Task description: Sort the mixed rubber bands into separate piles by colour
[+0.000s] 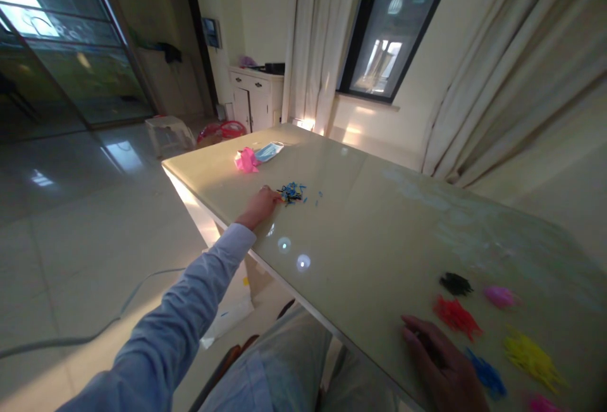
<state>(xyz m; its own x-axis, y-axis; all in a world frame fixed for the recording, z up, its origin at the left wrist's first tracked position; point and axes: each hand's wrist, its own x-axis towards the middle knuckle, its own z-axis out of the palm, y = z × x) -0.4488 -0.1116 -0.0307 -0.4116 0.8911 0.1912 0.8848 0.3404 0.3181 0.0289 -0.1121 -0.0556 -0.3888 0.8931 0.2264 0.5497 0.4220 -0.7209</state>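
Note:
My left hand (pixel 263 203) reaches to the near edge of a mixed pile (pixel 291 193) of small thin pieces, mostly blue and black with a little yellow. Its fingers are drawn together at the pile, and what lies between them is too small to make out. On the right, my right hand (pixel 439 361) rests on the table with loosely curved fingers apart, holding nothing. Around it lie a red pile (pixel 456 317), a blue pile (pixel 487 373), a yellow pile (pixel 533 358) and a black pile (pixel 456 284) of similar thin pieces.
The glossy table (pixel 360 229) carries a crumpled pink item (pixel 247 160) and a blue face mask (pixel 269 151) at its far left. A pink bundle (pixel 500 296) lies past the red pile. A plastic stool (pixel 169 134) stands on the floor, where a cable (pixel 118 314) runs.

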